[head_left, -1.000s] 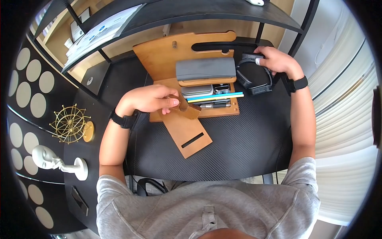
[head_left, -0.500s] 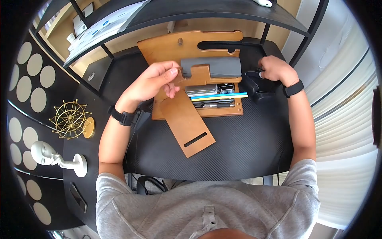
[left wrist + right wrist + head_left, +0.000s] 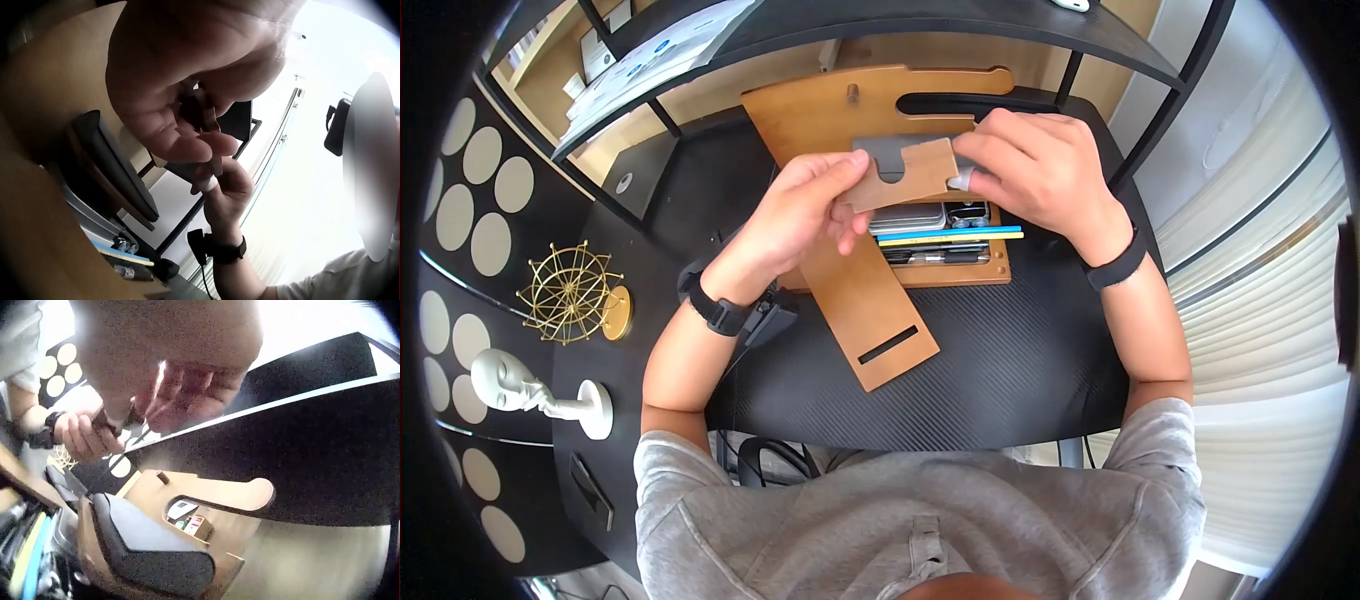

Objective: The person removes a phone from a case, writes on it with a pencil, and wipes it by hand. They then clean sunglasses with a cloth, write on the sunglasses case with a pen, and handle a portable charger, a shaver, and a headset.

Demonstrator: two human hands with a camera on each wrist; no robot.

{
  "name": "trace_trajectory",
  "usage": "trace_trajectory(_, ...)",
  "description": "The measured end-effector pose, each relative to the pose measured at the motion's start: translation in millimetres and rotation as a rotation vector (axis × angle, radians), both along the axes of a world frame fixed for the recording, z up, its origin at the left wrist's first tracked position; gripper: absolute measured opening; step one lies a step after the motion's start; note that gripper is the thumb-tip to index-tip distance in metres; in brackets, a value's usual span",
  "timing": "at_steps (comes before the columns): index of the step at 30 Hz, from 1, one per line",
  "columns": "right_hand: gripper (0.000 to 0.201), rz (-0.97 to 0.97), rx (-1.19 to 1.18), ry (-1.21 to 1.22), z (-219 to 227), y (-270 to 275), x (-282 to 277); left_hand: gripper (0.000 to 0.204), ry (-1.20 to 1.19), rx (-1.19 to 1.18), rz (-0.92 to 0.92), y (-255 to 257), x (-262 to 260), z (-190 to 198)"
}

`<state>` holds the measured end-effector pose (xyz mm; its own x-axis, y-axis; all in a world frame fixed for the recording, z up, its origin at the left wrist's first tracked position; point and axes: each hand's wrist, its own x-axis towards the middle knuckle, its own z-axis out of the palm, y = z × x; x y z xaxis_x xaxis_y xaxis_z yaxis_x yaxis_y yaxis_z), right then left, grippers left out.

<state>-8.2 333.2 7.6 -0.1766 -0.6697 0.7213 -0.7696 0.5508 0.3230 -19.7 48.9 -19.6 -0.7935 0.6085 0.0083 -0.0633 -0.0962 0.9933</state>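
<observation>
In the head view my left hand (image 3: pixel 805 205) pinches a small notched wooden piece (image 3: pixel 927 172) between thumb and fingers, raised over the wooden desk organizer (image 3: pixel 800 112). My right hand (image 3: pixel 1045 170), with a white band on its thumb, pinches the right end of that piece. Behind the piece sits a grey case (image 3: pixel 868 148), partly covered here and plain in the right wrist view. Below the hands, a slotted wooden panel (image 3: pixel 868 305) slants toward the front. A blue pencil (image 3: pixel 970 231) lies across the organizer's tray.
A black shelf (image 3: pixel 920 40) spans the back of the black desk (image 3: pixel 1000 370). At left stand a gold wire wheel ornament (image 3: pixel 570 292) and a white head figurine (image 3: pixel 500 378), with a phone (image 3: pixel 592 490) nearer the front. A pale curtain (image 3: pixel 1250 350) hangs at right.
My left hand has lifted the notched wooden piece from over the slotted panel. My right hand has left the black object at the right and come in to the piece's right end.
</observation>
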Motion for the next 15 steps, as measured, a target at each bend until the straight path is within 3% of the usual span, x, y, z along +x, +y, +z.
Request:
trace_trajectory(4, 0.029, 0.037, -0.026, 0.065, -3.0, -4.1, 3.5, 0.04, -0.065, -0.025, 0.046, 9.1, 7.3, -0.1)
trace_trajectory(10, 0.028, 0.141, -0.133, 0.006, -13.2, -2.4, -2.3, 0.044, -0.109, -0.006, -0.06, 10.1, 6.9, -5.0)
trace_trajectory(13, 0.028, 0.12, 0.082, 0.027, -9.3, -2.6, 3.5, 0.049, -0.153, -0.068, 0.011, 17.1, 11.3, -7.1)
trace_trajectory(15, 0.028, 0.145, 0.049, 0.007, -6.9, 2.9, -1.8, 0.053, -0.136, -0.095, -0.035, 12.7, 9.0, -10.4)
